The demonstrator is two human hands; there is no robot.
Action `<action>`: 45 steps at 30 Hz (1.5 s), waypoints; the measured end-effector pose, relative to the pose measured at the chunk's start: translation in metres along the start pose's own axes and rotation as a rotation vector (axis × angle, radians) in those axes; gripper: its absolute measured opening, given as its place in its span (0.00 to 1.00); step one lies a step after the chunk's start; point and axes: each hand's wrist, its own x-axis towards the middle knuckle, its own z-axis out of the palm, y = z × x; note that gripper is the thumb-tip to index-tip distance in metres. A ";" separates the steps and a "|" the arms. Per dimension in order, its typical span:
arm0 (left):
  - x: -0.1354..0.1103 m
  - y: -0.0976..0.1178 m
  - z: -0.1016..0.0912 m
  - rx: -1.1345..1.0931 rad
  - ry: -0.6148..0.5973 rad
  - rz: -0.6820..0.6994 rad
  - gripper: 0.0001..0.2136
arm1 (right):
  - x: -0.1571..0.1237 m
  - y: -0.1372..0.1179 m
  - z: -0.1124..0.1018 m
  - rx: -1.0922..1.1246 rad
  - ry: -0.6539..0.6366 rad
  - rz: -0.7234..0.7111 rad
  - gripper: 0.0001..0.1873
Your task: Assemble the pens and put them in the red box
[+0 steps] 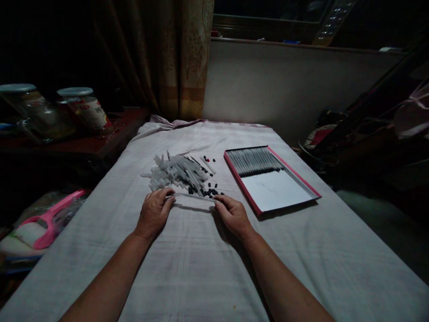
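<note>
A thin, translucent pen barrel (195,196) stretches level between my hands, just above the cloth. My left hand (156,210) pinches its left end with thumb and forefinger. At the right end, my right hand (233,215) has a similar pinch, and the fingertips hide that tip. Behind the barrel lies a loose pile of whitish pen barrels (181,172), with some dark thin pieces among them. Small black caps (210,192) are scattered close to my right fingers, and a single red cap (208,160) lies farther back.
Right of the pile, a shallow pink-edged box (243,188) holds a row of pens (258,161) with black ends along its far half. A white cloth (187,268) covers the surface. Lidded jars (89,112) stand on a side table at left, above a pink-handled item (50,219).
</note>
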 end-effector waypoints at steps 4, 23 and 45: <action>0.000 0.000 -0.001 -0.003 -0.003 0.002 0.09 | 0.000 0.000 0.001 -0.003 0.001 0.003 0.12; -0.007 0.014 -0.003 -0.266 -0.150 0.215 0.10 | 0.004 -0.010 -0.019 -0.291 -0.396 -0.117 0.11; 0.001 0.017 0.006 -0.558 -0.212 -0.308 0.24 | 0.093 -0.014 -0.094 -0.705 0.292 0.340 0.18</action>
